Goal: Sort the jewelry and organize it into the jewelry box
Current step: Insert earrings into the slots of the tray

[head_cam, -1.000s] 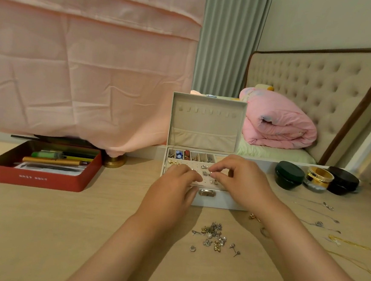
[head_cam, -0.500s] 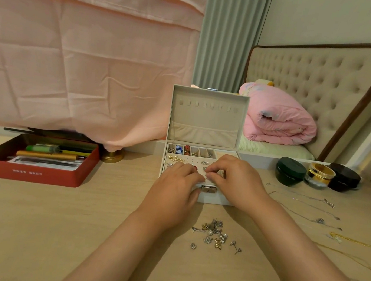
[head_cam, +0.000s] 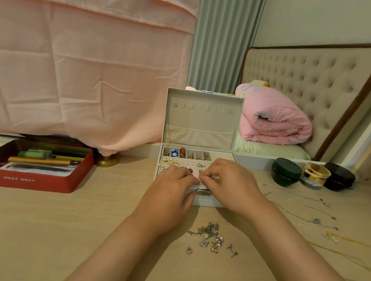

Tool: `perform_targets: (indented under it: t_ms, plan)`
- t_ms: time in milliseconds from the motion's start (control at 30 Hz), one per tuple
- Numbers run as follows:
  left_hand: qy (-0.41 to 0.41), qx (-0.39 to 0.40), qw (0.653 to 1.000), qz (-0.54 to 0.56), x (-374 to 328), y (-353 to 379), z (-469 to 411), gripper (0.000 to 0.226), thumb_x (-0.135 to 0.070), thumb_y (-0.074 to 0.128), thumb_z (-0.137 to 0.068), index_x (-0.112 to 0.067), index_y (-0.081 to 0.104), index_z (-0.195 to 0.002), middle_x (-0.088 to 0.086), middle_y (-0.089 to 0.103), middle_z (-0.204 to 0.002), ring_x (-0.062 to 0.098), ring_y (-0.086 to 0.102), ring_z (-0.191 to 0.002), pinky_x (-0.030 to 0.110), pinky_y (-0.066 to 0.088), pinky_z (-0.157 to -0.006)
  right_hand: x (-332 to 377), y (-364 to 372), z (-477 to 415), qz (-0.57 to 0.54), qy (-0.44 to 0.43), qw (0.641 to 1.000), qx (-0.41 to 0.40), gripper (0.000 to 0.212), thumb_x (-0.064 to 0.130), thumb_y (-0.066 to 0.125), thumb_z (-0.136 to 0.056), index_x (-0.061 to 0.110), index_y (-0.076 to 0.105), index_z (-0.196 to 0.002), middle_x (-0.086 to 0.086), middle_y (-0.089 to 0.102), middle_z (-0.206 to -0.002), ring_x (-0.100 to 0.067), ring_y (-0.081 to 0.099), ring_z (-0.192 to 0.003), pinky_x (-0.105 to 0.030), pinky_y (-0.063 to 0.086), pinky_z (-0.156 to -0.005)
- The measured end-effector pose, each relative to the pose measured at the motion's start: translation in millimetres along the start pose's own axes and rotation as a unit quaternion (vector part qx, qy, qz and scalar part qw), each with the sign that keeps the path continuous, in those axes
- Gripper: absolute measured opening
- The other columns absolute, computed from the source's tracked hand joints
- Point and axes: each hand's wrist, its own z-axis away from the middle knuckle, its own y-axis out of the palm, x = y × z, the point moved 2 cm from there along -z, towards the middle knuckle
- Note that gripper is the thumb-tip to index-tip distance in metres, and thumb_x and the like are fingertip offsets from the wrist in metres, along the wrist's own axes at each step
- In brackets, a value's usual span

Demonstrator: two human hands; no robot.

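- The jewelry box (head_cam: 206, 201) stands open at the centre of the frame on the wooden desk (head_cam: 40, 228), its lid (head_cam: 201, 119) upright.
- The back row of slots (head_cam: 186, 155) already holds rings and beads. The perforated earring panel (head_cam: 185, 163) in front of it carries several studs, so the sorting is partly done.
- Both hands are together over the near part of that panel. The left hand (head_cam: 169, 192) and right hand (head_cam: 232, 186) meet at the fingertips just above the box's clasp (head_cam: 202, 192).
- The right hand's fingertips (head_cam: 204, 179) are bunched as in a pinch. The left hand's fingers curl down on the panel. Whatever is between them is hidden, so I cannot tell if either hand holds a piece.
- Judged from the pose, the step in hand is seating an earring in the panel, one hand steadying while the other pushes the post.
- A loose pile of earrings (head_cam: 211, 235) lies below the hands, lower centre. Thin chains (head_cam: 303, 207) trail across the desk at right, near three jars (head_cam: 286, 171).
- The next move probably calls for a fine pinch on a single stud from the pile, lifted clear of its tangled neighbours and its post lined up with a free hole.
- A red tin (head_cam: 28, 178) of pens sits at left, apart from the work.
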Motion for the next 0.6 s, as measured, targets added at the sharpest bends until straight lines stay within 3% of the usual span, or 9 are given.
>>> perform_targets:
  t_ms: [233,367,467,533,600]
  plan:
    - [0.002,-0.001,1.000,-0.005,-3,-4,1,0.029,-0.020,0.061,-0.092,-0.024,0.067,-0.120,-0.008,0.060,-0.111,0.013,0.047,-0.108,0.028,0.039,-0.091,4,-4,-1,-0.034,0.033,0.999,-0.012,0.010,0.041,0.067,-0.091,0.038,0.075,-0.097,0.014,0.063,-0.108,-0.009,0.059,-0.101,-0.030,0.046,-0.081]
    - [0.005,-0.016,1.000,-0.010,-6,-12,4,0.026,-0.020,0.060,-0.091,-0.026,0.068,-0.115,-0.009,0.060,-0.107,0.011,0.047,-0.105,0.022,0.032,-0.085,3,-9,4,-0.032,0.030,0.999,-0.009,0.020,0.048,0.067,-0.089,0.038,0.071,-0.106,0.015,0.061,-0.112,-0.008,0.058,-0.103,-0.030,0.045,-0.083]
    - [0.010,-0.008,1.000,-0.004,-12,-20,10,0.018,-0.029,0.054,-0.092,-0.031,0.068,-0.104,-0.016,0.059,-0.095,0.005,0.049,-0.094,0.023,0.039,-0.076,4,-21,13,-0.036,-0.007,0.999,-0.024,0.015,0.047,0.067,-0.090,0.038,0.071,-0.101,0.016,0.060,-0.104,-0.007,0.058,-0.097,-0.031,0.047,-0.083]
    - [0.002,0.030,0.999,0.023,-15,-21,16,0.018,-0.036,0.052,-0.091,-0.035,0.066,-0.101,-0.018,0.059,-0.089,0.001,0.050,-0.086,0.025,0.045,-0.071,7,-28,23,-0.048,-0.044,0.998,0.017,0.007,0.043,0.070,-0.087,0.037,0.072,-0.092,0.017,0.063,-0.095,-0.004,0.059,-0.090,-0.032,0.050,-0.082]
    - [-0.006,0.080,0.996,0.038,-16,-19,21,0.020,-0.041,0.051,-0.087,-0.036,0.067,-0.100,-0.019,0.061,-0.087,0.002,0.054,-0.084,0.024,0.047,-0.071,10,-30,34,-0.040,-0.066,0.990,0.118,0.004,0.037,0.074,-0.085,0.038,0.074,-0.089,0.018,0.066,-0.090,0.000,0.060,-0.086,-0.028,0.052,-0.077]
